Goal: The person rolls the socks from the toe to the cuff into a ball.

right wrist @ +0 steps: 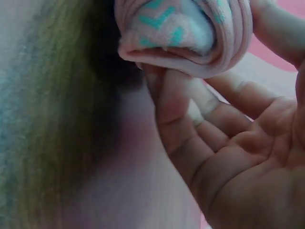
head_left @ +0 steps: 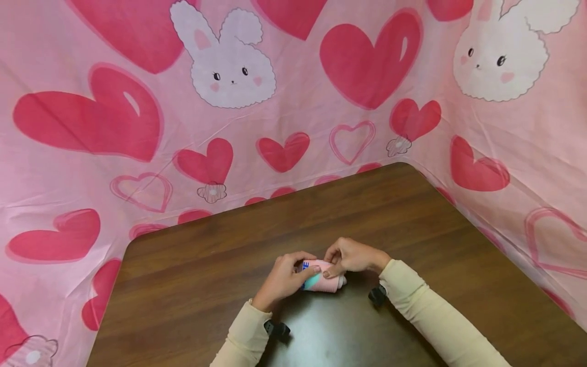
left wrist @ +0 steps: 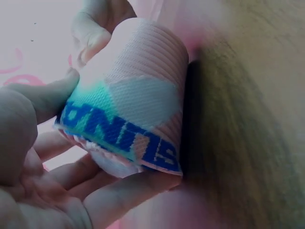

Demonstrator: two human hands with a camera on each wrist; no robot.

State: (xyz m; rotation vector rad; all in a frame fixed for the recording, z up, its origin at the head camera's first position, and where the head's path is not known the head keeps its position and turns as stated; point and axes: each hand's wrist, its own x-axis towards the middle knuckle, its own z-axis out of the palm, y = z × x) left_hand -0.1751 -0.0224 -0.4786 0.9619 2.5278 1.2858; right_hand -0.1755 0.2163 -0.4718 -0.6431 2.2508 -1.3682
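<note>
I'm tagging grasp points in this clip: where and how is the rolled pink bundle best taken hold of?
I'd take the rolled pink bundle around its curved side near both ends, coming from left and right. It lies sideways, its lettered end leftward and its layered end rightward; a light squeeze there should probably keep it from unrolling.

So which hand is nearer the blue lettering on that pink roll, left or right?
Left. The left hand grips the pink roll at the end with the blue lettering; the right hand holds it toward the opposite end, farther from the letters.
</note>
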